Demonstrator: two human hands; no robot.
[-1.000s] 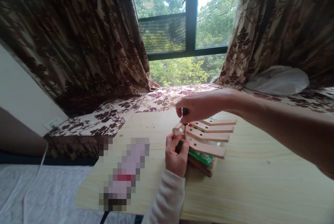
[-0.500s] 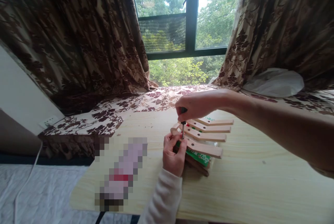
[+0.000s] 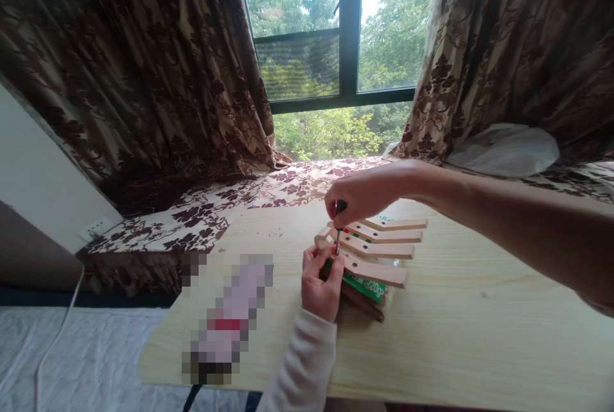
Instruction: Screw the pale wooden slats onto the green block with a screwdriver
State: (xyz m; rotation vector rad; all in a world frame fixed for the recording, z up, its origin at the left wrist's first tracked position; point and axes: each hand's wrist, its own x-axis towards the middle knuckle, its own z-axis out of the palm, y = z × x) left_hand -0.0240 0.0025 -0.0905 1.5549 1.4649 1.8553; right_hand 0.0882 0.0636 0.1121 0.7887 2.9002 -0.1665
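My right hand [image 3: 352, 198] is closed around the dark handle of a screwdriver [image 3: 338, 231], which stands nearly upright. Its tip meets the near bent wooden slat [image 3: 377, 271] of a pale wooden rack [image 3: 367, 249]. My left hand [image 3: 321, 287] comes up from below, thumb and fingers closed on the rack's left end on either side of the tip. Whether those fingers also steady a screw is too small to tell. Several slats with dark screw heads reach to the right. Beneath the rack lies a green printed package [image 3: 367, 289], partly covered.
The light wooden table [image 3: 455, 335] bears all this. A blurred-out pinkish object with a black cord [image 3: 235, 316] lies left of my left hand. Behind the table are a floral-covered ledge [image 3: 201, 207], a window [image 3: 350, 66] and a white plastic bag [image 3: 506, 150].
The view has shifted slightly. The screwdriver leans a little more to the right at its handle, and its tip stays at the same spot. Both hands keep their holds.
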